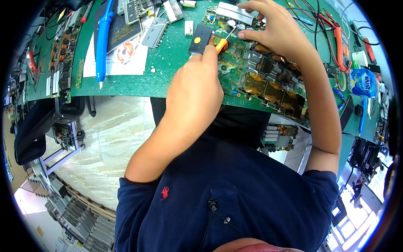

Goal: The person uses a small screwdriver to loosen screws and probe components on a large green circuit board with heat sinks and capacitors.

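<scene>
Person's bent over a green bench mat (168, 54), working on a big green circuit board (252, 71) w/ rows of amber-wrapped coils and black parts. Left hand (195, 90) is clenched round an orange-handled screwdriver (219, 43); the metal shaft angles up-right to a spot near the silver-topped caps by the board's upper edge. Right hand (275, 29) lies spread on the board's top end, fingertips pressing down just beside the driver tip, next to a ribbed silver heatsink (235, 12) — steadying, not gripping anything, as far as I can tell. A small black block w/ a yellow dot (200, 38) sits touching the board's left edge, right by the driver handle. Progress, my read: mid-job. Board's flat on the mat and still fully populated; driver's engaged at one point near the top. Can't tell if any screw's out yet — too small to see. More heatsinks (157, 27) lie loose on the mat to the left, plus a blue solder sucker (102, 40) on white paper, well apart and untouched. Red-handled cutters (340, 46) sit off to the right.
</scene>
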`<state>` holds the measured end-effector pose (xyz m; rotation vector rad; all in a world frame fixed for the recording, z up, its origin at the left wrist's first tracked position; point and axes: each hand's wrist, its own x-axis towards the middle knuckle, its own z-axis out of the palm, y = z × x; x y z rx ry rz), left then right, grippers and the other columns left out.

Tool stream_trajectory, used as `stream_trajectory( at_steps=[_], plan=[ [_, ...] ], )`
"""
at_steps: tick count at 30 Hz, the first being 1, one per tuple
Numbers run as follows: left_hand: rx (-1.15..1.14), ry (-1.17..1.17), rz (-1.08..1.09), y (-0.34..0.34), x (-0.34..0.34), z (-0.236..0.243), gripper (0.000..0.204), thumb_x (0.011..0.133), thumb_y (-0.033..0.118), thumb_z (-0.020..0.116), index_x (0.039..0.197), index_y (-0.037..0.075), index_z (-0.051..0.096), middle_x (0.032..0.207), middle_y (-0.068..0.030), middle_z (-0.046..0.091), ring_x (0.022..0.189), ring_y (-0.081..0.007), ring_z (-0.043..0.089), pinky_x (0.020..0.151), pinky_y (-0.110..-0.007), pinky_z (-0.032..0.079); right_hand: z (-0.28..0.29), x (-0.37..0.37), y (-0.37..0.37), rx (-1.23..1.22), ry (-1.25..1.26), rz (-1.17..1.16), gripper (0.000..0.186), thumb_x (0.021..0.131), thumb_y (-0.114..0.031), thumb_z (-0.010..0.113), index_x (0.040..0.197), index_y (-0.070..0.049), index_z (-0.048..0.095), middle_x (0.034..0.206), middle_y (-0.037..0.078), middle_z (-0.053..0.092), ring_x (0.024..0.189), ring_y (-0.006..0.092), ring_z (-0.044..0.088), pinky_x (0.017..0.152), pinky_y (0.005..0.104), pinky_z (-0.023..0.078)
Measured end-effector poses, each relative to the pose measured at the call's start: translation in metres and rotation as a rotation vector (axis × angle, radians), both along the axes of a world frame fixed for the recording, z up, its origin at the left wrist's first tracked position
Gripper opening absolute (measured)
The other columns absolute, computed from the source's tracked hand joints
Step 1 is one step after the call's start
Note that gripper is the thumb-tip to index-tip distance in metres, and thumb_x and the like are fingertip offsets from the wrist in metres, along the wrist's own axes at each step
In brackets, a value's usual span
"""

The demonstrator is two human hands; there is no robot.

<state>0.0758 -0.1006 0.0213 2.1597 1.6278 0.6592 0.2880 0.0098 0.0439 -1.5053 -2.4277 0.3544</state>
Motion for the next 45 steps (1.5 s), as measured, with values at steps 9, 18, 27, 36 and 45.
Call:
stream_trajectory(
  at_steps=[9, 18, 27, 36, 45],
  plan=[
    [-0.052, 0.092, 0.009, -0.004, 0.006, 0.000, 0.058, 0.082, -0.007, 0.060, 0.139, -0.015, 0.050, 0.096, -0.0280, 0.069, 0.081, -0.0427, 0.073, 0.071, -0.047, 0.060, 0.005, 0.003, 0.021, -0.032, 0.019, 0.075, 0.059, 0.070, -0.035, 0.092, 0.114, -0.002, 0.072, 0.107, 0.019, 0.069, 0.105, 0.0366, 0.065, 0.094, 0.0428, 0.051],
    [0.024, 0.226, 0.021, -0.013, 0.023, 0.005, 0.058, 0.085, -0.003, 0.064, 0.138, -0.020, 0.049, 0.092, -0.0242, 0.069, 0.072, -0.0328, 0.075, 0.062, -0.036, 0.062, 0.001, 0.006, 0.025, 0.011, 0.009, 0.111, 0.057, 0.068, -0.034, 0.093, 0.109, -0.001, 0.073, 0.106, 0.020, 0.069, 0.105, 0.0375, 0.065, 0.093, 0.0431, 0.051],
    [0.057, 0.299, 0.013, -0.015, 0.031, 0.003, 0.058, 0.085, 0.000, 0.066, 0.137, -0.020, 0.050, 0.087, -0.0208, 0.069, 0.067, -0.0269, 0.075, 0.057, -0.031, 0.061, 0.006, 0.002, 0.021, 0.000, -0.024, 0.089, 0.055, 0.071, -0.034, 0.092, 0.111, 0.000, 0.073, 0.108, 0.020, 0.067, 0.107, 0.0373, 0.063, 0.095, 0.0428, 0.051],
    [-0.123, 0.164, -0.008, -0.015, 0.034, 0.012, 0.054, 0.083, -0.006, 0.058, 0.134, -0.020, 0.051, 0.094, -0.0284, 0.069, 0.078, -0.0423, 0.072, 0.071, -0.046, 0.060, 0.008, 0.003, 0.023, 0.013, -0.022, 0.109, 0.056, 0.071, -0.035, 0.092, 0.110, -0.001, 0.073, 0.108, 0.019, 0.067, 0.107, 0.0373, 0.062, 0.095, 0.0428, 0.050],
    [-0.012, -0.060, 0.005, 0.009, -0.005, 0.009, 0.027, 0.094, 0.003, 0.063, 0.119, -0.006, 0.069, 0.084, -0.0294, 0.068, 0.081, -0.0467, 0.068, 0.074, -0.052, 0.053, -0.012, 0.009, 0.008, 0.346, 0.039, 0.188, 0.058, 0.079, -0.037, 0.087, 0.127, -0.009, 0.068, 0.116, 0.008, 0.067, 0.110, 0.0262, 0.062, 0.088, 0.0378, 0.052]
  ],
)
